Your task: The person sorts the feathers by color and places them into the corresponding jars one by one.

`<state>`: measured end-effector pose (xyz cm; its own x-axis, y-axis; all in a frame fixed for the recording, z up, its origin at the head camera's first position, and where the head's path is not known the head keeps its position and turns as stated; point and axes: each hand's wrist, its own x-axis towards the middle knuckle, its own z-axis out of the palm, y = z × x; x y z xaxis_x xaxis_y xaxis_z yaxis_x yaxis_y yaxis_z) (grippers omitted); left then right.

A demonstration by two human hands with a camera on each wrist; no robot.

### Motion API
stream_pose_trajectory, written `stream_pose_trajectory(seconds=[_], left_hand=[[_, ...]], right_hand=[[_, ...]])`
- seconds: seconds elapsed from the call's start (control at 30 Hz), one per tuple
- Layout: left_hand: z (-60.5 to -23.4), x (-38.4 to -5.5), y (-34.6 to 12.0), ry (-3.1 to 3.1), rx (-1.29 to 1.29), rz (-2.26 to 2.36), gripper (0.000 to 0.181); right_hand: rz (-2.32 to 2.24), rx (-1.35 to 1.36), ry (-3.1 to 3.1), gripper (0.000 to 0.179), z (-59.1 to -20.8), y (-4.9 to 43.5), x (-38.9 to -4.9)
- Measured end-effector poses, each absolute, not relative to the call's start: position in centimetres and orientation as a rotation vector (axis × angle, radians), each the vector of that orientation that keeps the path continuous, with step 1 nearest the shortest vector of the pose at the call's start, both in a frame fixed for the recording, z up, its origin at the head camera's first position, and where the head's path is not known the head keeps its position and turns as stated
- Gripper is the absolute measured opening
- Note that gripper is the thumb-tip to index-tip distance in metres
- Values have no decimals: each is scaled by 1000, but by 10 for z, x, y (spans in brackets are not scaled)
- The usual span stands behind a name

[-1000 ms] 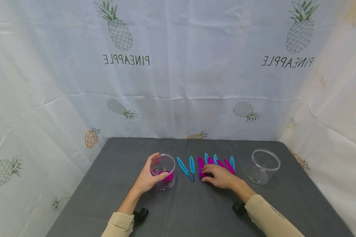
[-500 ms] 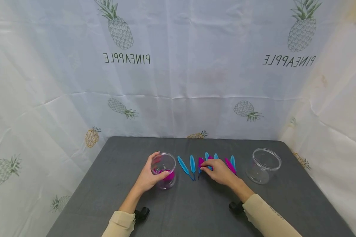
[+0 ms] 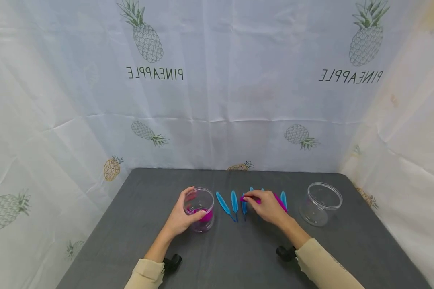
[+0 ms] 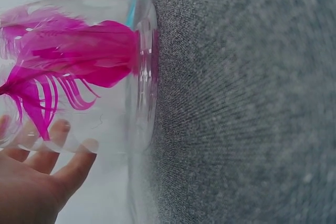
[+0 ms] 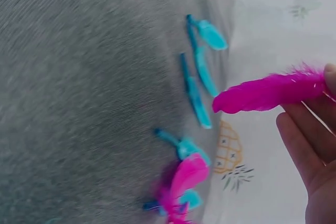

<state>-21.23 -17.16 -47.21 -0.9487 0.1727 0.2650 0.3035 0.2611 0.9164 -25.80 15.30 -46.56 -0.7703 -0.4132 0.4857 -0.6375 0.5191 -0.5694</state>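
My left hand (image 3: 181,216) holds a transparent plastic jar (image 3: 201,228), thumb on the near side and fingers round the far side. Magenta feathers (image 4: 79,51) lie inside that jar. My right hand (image 3: 269,208) pinches a magenta feather (image 5: 268,94) by one end, above the row of feathers on the table. In the head view, blue feathers (image 3: 223,202) lie between the jar and my right hand. Another magenta feather (image 3: 280,202) lies to the right, partly behind the hand, beside a blue feather (image 3: 283,198). The hand hides part of the row.
A second transparent jar (image 3: 320,204) stands upright at the right of the dark grey table (image 3: 217,257). A white cloth with pineapple prints (image 3: 217,88) hangs behind the table and along both sides.
My right hand has picked up a magenta feather from the row and raised it, showing a blue feather beneath. The left hand and jar have stayed in place.
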Motion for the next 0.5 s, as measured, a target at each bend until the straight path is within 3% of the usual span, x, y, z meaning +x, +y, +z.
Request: stream_pose_trajectory(seconds=[0.5], left_hand=[[-489,-221,-176,-2363,-499,-1795,87]], right_hand=[[1261,856,-2320,14,-439,145,-249]])
